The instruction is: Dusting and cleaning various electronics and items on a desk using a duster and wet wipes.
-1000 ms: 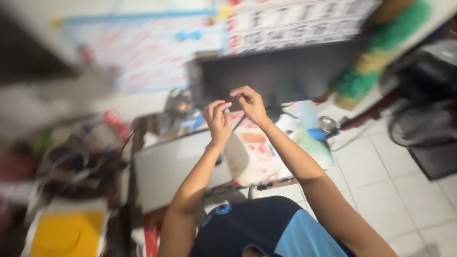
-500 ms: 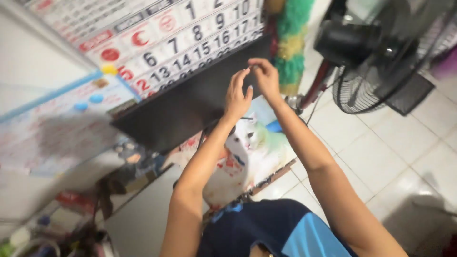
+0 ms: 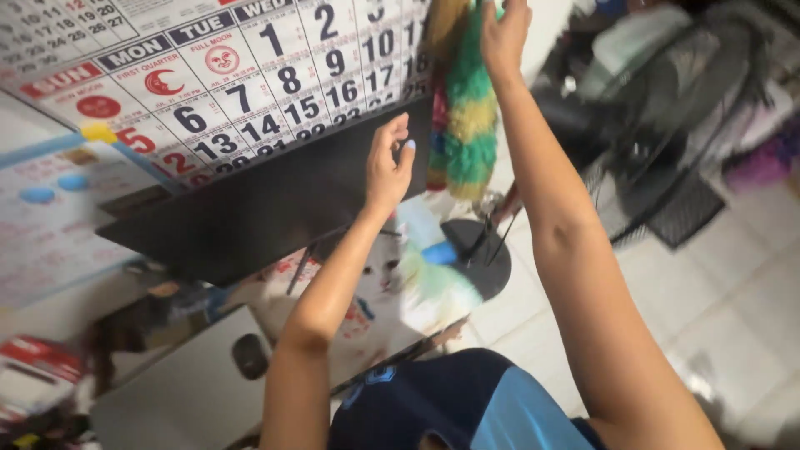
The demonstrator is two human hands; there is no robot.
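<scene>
Far to my left a blue-edged poster (image 3: pixel 50 217) hangs on the wall, and beside it a big wall calendar (image 3: pixel 208 75) fills the top of my view. Below the calendar a dark flat screen (image 3: pixel 258 208) slants across, its upper right corner nearest my hands. My left hand (image 3: pixel 387 167) is raised against that corner, fingers loosely spread and half open, resting at the screen's top edge without gripping anything. Lower down, near the table's right edge, a cat picture (image 3: pixel 392 283) lies under a round black base (image 3: pixel 479 258). Just right of the screen hangs a fluffy green, yellow and pink duster (image 3: pixel 467 125). My right hand (image 3: pixel 504 33) reaches up at the duster's top; whether it has closed on it I cannot tell. A black fan (image 3: pixel 667 167) stands blurred at far right.
</scene>
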